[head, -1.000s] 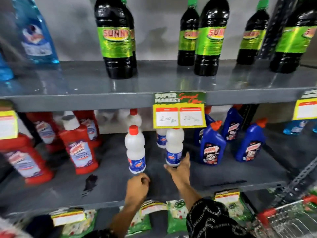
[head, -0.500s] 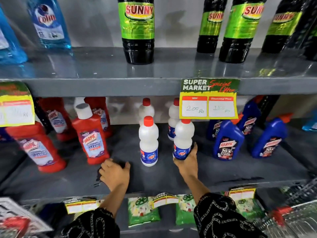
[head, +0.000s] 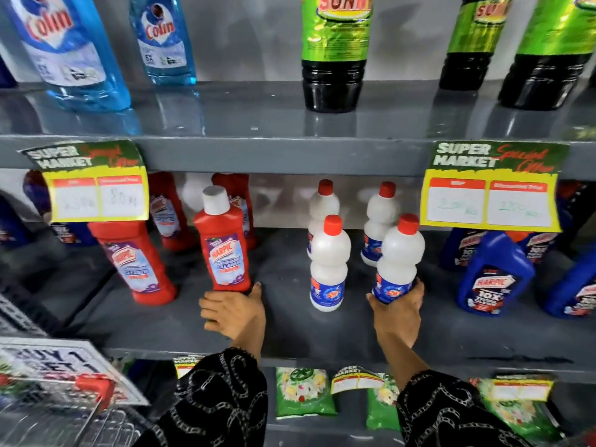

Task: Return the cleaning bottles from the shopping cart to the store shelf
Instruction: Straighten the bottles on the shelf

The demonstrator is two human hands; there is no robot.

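On the middle shelf (head: 290, 330), the right hand (head: 395, 309) is wrapping the white bottle (head: 398, 259) low at its base, likely full, smooth and top-heavy, while the left hand (head: 232, 312) is resting loosely curled and empty beneath the red bottle (head: 224, 245).

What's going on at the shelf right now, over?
Right hand gripping white bottle on middle shelf. Left hand at red bottle's base. Nothing blocking.

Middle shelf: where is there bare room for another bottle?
Bare patches: between the red bottle and the front white bottle, and along the front edge of the shelf. Blue bottles crowd the right.
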